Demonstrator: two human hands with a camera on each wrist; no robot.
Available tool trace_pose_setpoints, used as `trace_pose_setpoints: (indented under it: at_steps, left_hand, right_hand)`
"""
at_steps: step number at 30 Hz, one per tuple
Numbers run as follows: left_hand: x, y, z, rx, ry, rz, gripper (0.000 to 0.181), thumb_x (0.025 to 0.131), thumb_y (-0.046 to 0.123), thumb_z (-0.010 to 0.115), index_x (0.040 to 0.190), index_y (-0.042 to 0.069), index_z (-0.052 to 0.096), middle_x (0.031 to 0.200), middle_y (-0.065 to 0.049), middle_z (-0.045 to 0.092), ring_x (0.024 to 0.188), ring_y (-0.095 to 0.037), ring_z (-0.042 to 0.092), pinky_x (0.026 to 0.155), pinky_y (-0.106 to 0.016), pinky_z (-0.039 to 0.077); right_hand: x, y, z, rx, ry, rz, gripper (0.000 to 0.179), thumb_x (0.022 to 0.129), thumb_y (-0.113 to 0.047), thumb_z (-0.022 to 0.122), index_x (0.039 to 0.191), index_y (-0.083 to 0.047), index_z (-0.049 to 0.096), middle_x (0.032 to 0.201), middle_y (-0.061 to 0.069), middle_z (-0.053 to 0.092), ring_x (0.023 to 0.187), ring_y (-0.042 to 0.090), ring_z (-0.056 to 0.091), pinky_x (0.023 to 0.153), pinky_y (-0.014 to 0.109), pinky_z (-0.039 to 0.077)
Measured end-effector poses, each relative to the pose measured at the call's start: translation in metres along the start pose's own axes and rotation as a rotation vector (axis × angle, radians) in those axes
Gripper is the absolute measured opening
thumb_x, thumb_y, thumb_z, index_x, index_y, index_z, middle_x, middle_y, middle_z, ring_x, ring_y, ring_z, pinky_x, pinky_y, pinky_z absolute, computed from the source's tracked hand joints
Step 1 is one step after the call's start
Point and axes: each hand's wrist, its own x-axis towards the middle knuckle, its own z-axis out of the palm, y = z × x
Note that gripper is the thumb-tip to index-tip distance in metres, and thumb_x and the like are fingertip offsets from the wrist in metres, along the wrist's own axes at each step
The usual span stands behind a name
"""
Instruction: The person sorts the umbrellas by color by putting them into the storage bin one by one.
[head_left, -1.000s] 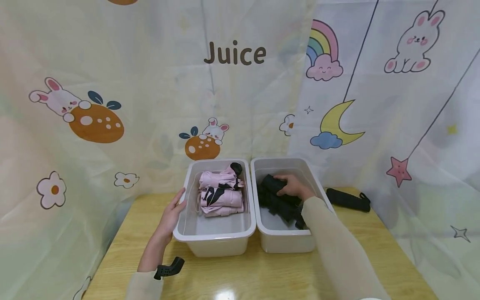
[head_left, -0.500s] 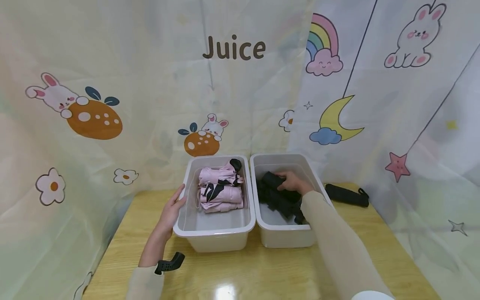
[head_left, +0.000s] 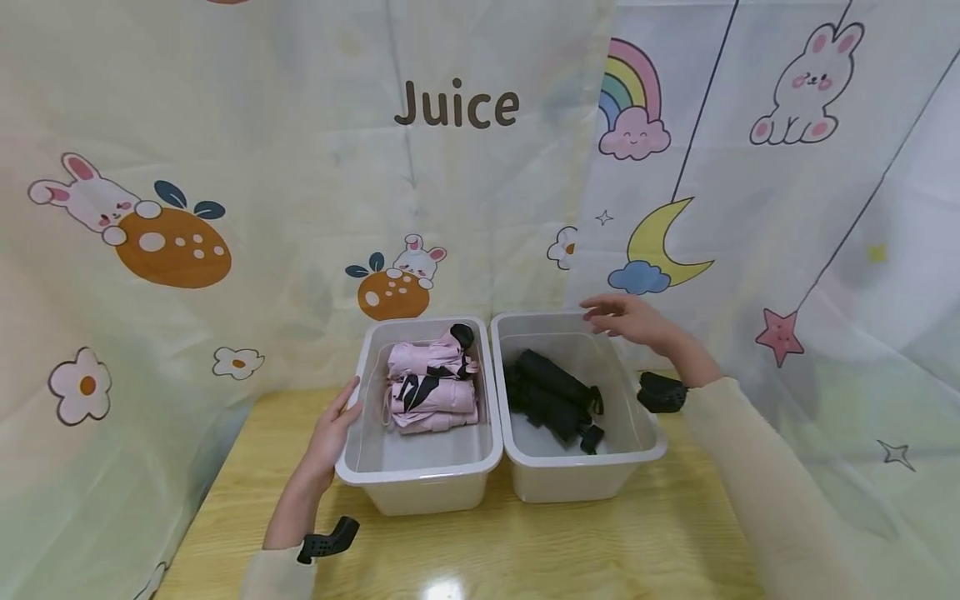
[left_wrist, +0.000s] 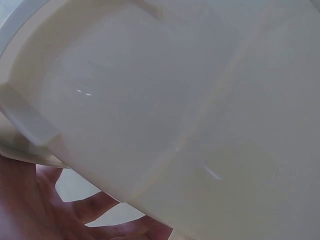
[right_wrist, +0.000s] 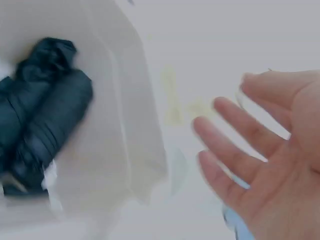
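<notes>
My left hand (head_left: 327,437) rests at the left side of the left grey-white plastic bin (head_left: 420,495), fingers extended along its outer wall; the left wrist view shows those fingers (left_wrist: 95,206) against the bin. Folded pink umbrellas (head_left: 438,395) with black straps lie stacked in that bin. In the right bin (head_left: 570,482) lie folded black umbrellas (head_left: 553,377), one across another. My right hand (head_left: 632,320) hovers above the right bin's far right corner, holding nothing. Its fingers (right_wrist: 225,145) are spread and relaxed in the right wrist view, apart from the umbrellas.
The two bins stand side by side on a wooden table (head_left: 450,554). A printed cloth backdrop (head_left: 292,167) hangs directly behind them. A black wrist device (head_left: 662,392) sits on my right wrist, and the right forearm covers part of the table's right side.
My right hand has let go of a black umbrella in the right bin and moved up and right. The black umbrella on the table at right is now out of sight. The left hand stays put.
</notes>
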Motion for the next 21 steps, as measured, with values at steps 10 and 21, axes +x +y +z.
trace_pose_setpoints:
  at_steps: [10,21]
  left_hand:
    - [-0.013,0.000,-0.023,0.024,0.048,-0.012,0.057,0.106,0.035,0.037,0.157,0.029,0.013,0.160,-0.012,0.013,0.134,-0.041,0.034,0.098,-0.054,0.040]
    - [-0.002,-0.003,-0.006,-0.011,0.033,-0.006,0.055,0.106,0.030,0.039,0.157,0.027,0.019,0.159,-0.013,0.016,0.134,-0.040,0.035,0.100,-0.055,0.038]
  right_hand:
    - [-0.008,0.092,-0.024,-0.007,0.089,0.094,0.045,0.104,-0.022,0.047,0.140,0.006,0.043,0.136,0.031,0.046,0.118,0.044,0.049,0.093,0.054,0.045]
    - [-0.039,0.188,0.001,-0.385,-0.001,0.205,0.061,0.091,-0.015,0.062,0.135,0.019,0.037,0.133,0.044,0.037,0.118,0.059,0.038,0.092,0.064,0.039]
